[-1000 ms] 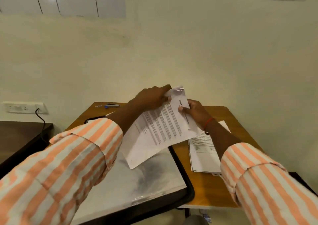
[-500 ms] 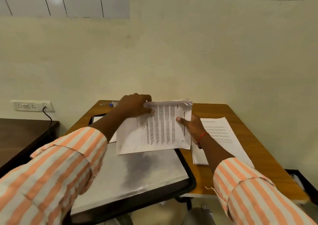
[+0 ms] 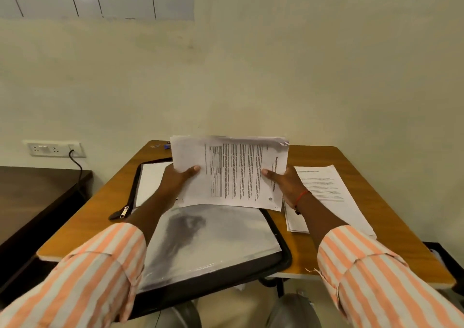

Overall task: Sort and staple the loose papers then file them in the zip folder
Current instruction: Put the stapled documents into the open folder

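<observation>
A sheaf of printed papers (image 3: 233, 169) is held up above the open zip folder (image 3: 213, 242), which lies on the bench (image 3: 100, 217) and overhangs its near edge. The left hand (image 3: 175, 182) grips the sheaf's left side, the right hand (image 3: 283, 184) its right. More sheets (image 3: 331, 197) lie toward the bench's right edge.

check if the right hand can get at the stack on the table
Probably not yet: the right hand grips the held papers. The stack lies right beside its wrist, so letting go should free the way.
</observation>
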Motion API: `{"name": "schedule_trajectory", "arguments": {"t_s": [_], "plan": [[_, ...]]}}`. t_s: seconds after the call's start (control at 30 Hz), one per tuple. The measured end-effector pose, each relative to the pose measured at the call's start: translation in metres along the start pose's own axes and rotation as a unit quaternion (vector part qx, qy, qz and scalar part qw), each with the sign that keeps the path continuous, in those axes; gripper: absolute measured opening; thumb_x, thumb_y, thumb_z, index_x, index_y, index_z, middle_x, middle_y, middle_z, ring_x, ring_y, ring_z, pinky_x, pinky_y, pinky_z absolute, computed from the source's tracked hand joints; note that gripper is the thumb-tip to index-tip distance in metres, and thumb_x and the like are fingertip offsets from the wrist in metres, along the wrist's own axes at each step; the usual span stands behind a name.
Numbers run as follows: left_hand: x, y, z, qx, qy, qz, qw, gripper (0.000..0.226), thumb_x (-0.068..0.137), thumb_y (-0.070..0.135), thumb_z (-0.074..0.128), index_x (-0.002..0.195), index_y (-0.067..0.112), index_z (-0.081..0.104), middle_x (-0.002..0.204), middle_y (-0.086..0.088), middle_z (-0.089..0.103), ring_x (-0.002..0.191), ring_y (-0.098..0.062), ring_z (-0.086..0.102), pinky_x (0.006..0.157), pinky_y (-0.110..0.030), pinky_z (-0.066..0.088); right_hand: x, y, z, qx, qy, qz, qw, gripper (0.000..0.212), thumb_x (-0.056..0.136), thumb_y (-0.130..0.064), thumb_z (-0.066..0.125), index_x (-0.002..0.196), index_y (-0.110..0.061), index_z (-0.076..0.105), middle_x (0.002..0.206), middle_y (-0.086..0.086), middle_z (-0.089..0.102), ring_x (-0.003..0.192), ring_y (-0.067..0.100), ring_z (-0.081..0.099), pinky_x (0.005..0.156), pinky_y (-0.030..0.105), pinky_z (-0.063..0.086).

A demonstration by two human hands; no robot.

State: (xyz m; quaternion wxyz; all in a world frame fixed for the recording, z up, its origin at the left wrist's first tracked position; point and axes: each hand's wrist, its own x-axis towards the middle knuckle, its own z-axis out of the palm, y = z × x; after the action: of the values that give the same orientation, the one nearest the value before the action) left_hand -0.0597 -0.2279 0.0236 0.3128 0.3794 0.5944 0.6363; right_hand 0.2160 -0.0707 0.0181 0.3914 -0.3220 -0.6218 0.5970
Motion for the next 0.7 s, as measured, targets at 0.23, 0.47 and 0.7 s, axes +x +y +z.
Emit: {"name": "schedule_trajectory", "arguments": {"t_s": [0.23,0.47,0.7], "plan": [[0.014,0.009,0.041,0.071,0.127,0.011,0.989,0.057,0.082,0.029,0.084,0.128,0.012,0.057,0.121,-0.005,0.068,0.105,-0.024,0.066,0.089,-0.037,0.054,0.006,-0.005,-0.018,-0.108,0.055,0.004,0.993,0.028,0.089,-0.016,0.074,0.116,-0.014,0.070,0.112,0.006,0.075,0.098,0.025,0.073,0.091,0.054,0.057],[-0.023,-0.028,0.102,0.269,0.135,0.095,0.949,0.044,0.092,0.029,0.071,0.127,0.014,0.049,0.123,-0.004,0.058,0.109,-0.021,0.059,0.087,-0.029,0.044,-0.021,0.010,-0.078,-0.094,0.157,0.072,0.980,0.036,0.091,-0.008,0.071,0.126,-0.005,0.064,0.123,0.014,0.070,0.103,0.030,0.070,0.092,0.044,0.057],[-0.050,-0.059,0.137,0.438,0.019,0.086,0.895,0.051,0.085,0.062,0.067,0.112,0.019,0.066,0.114,-0.002,0.062,0.106,-0.022,0.060,0.090,-0.035,0.049,-0.056,0.009,-0.119,-0.117,0.195,0.080,0.971,0.039,0.092,-0.004,0.068,0.130,0.003,0.060,0.131,0.018,0.064,0.099,0.026,0.063,0.078,0.032,0.051]]}}
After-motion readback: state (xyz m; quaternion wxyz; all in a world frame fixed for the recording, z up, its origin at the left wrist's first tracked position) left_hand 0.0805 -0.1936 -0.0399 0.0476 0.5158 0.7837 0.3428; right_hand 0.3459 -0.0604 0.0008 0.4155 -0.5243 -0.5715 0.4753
